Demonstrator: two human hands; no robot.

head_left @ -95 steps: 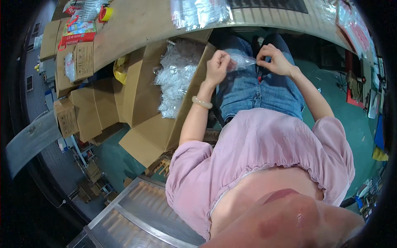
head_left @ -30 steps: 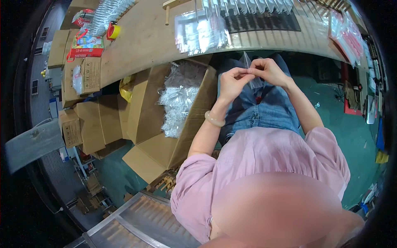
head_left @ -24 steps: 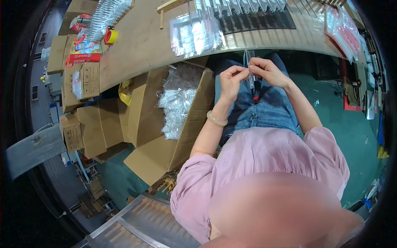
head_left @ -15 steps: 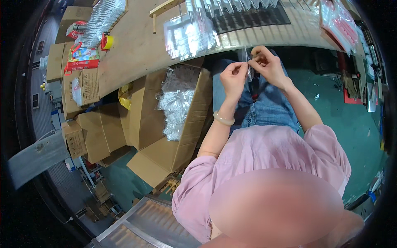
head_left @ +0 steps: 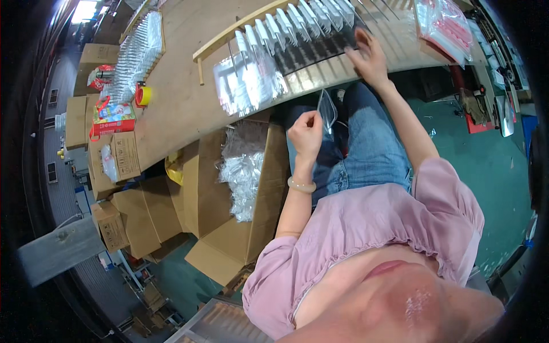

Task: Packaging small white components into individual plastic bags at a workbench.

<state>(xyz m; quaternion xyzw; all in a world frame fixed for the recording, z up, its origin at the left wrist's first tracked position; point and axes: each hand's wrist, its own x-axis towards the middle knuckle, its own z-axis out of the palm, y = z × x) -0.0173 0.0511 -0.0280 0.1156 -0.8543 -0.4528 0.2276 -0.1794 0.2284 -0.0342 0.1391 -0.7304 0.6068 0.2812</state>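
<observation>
The right hand (head_left: 370, 56) has left the clear bag (head_left: 327, 108) and now reaches to the upper centre of the frame, fingers spread on the rack of packets (head_left: 303, 23) on the workbench (head_left: 183, 97). The left hand (head_left: 306, 132) pinches the bag, which hangs just right of it, above the lap

Clear plastic bag (head_left: 327, 108); blue jeans (head_left: 366, 148); pink blouse (head_left: 372, 228); yellow tape roll (head_left: 142, 95).

A packing workshop; long wooden workbench (head_left: 189, 97); open cardboard boxes (head_left: 229, 194) of clear plastic bags (head_left: 243, 171).
</observation>
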